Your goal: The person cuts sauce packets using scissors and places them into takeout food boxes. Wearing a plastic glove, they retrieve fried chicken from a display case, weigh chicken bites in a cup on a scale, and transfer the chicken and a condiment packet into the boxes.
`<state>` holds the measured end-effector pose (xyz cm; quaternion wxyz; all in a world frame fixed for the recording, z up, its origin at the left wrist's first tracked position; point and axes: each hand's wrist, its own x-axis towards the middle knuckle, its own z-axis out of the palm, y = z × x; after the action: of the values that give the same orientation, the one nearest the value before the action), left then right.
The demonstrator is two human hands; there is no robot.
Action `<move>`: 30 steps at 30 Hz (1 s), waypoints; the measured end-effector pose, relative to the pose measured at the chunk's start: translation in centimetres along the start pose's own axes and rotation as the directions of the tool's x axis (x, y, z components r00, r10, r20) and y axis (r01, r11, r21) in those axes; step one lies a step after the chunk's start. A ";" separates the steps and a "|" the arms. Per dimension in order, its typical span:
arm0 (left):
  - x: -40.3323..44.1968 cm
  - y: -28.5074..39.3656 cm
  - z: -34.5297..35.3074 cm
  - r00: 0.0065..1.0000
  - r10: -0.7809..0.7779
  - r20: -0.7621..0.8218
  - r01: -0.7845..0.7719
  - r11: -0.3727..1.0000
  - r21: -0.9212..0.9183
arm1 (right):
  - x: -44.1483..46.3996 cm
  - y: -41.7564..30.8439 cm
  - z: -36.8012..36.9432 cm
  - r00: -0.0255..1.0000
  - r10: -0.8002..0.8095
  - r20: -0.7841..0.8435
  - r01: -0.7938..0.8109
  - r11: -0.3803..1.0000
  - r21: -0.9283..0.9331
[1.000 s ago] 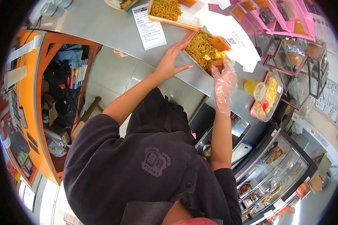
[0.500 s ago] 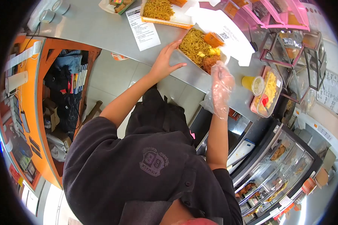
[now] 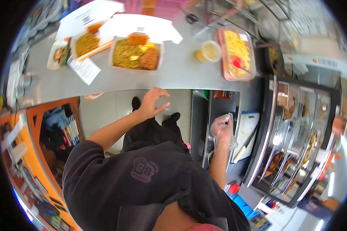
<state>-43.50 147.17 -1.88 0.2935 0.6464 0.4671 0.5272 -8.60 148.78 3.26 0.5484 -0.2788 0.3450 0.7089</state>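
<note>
My left hand [image 3: 153, 103] is bare and holds nothing, its fingers bent and the thumb apart, just off the counter's front edge. On the counter above it stands an open food box [image 3: 112, 59] with noodles [image 3: 126, 56], yellow egg pieces [image 3: 147, 47], a browned fried piece [image 3: 150, 59] and an orange-brown block [image 3: 138, 38]. My right hand [image 3: 222, 130], in a clear plastic glove [image 3: 232, 143], is over the lower shelf to the right, away from the box. Its fingers are curled; whether anything is in them is hidden.
A second noodle box [image 3: 87, 44], a receipt [image 3: 84, 70], a lidded yellow cup [image 3: 209, 51] and a plastic tub [image 3: 237, 54] of yellow food stand on the steel counter [image 3: 181, 77]. Right of my gloved hand lie a white board [image 3: 245, 127] and a knife [image 3: 246, 144], near a glass display case [image 3: 293, 134].
My gloved right hand has left the fried piece in the noodle box and moved down over the lower shelf. My left hand has come off the box's side. The view has turned right.
</note>
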 end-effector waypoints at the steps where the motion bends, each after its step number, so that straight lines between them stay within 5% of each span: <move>1: 1.0 1.0 1.9 0.997 0.041 0.072 -0.037 0.998 -0.053 | -0.7 -2.3 -1.0 0.998 -0.043 0.045 0.044 0.999 -0.025; 6: 6.7 6.3 13.9 0.927 0.292 0.235 -0.240 0.944 -0.226 | -9.3 -16.8 -3.4 0.849 -0.459 0.264 0.460 0.886 0.060; 7: 7.3 7.4 16.7 0.912 0.328 0.245 -0.259 0.926 -0.274 | -9.8 -21.4 -4.7 0.633 -0.751 0.187 0.747 0.656 0.106; 9: 8.3 10.1 22.3 0.891 0.368 0.267 -0.260 0.894 -0.366 | -15.2 -25.5 -3.3 0.298 -0.817 0.494 0.935 0.354 0.020; 10: 8.5 11.3 25.3 0.880 0.383 0.283 -0.246 0.874 -0.418 | -17.9 -26.0 -1.5 0.140 -0.957 0.253 0.969 0.184 0.163; 11: 8.2 12.1 27.5 0.876 0.384 0.291 -0.226 0.861 -0.455 | -20.9 -24.2 0.5 -0.128 -0.992 -0.003 0.992 -0.128 -0.018; 12: 8.1 13.1 30.1 0.875 0.376 0.304 -0.200 0.854 -0.481 | -22.7 -25.4 1.8 -0.415 -0.910 -0.003 0.906 -0.414 0.090; 13: 7.9 13.9 32.4 0.865 0.392 0.313 -0.200 0.842 -0.501 | -23.5 -28.3 0.1 -0.629 -0.769 0.109 0.772 -0.635 -0.024; 15: 8.0 15.2 36.2 0.857 0.407 0.316 -0.199 0.826 -0.527 | -24.2 -34.6 0.1 -0.874 -0.473 0.112 0.456 -0.878 -0.147; 17: 8.0 16.1 38.3 0.860 0.378 0.344 -0.148 0.828 -0.540 | -25.4 -34.9 1.8 -0.733 -0.598 0.323 0.445 -0.781 -0.438; 18: 8.1 16.9 38.7 0.862 0.365 0.350 -0.136 0.834 -0.535 | -26.4 -33.3 3.7 -0.702 -0.552 0.449 0.200 -0.758 -0.620; 20: 8.5 17.6 39.7 0.857 0.366 0.363 -0.157 0.856 -0.492 | -25.9 -34.8 6.5 -0.733 -0.401 0.549 0.005 -0.811 -0.585; 22: 9.3 18.2 40.3 0.849 0.400 0.344 -0.220 0.861 -0.458 | -24.5 -36.8 8.4 -0.772 -0.366 0.519 0.103 -0.878 -0.467; 30: 14.5 18.1 42.8 0.865 0.397 0.308 -0.278 0.889 -0.364 | -22.7 -39.6 8.5 -0.811 -0.315 0.493 0.049 -0.876 -0.479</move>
<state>2.83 158.12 8.17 0.3758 0.7536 0.1927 0.5037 35.14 148.58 18.69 0.5490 -0.6675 -0.3048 -0.4001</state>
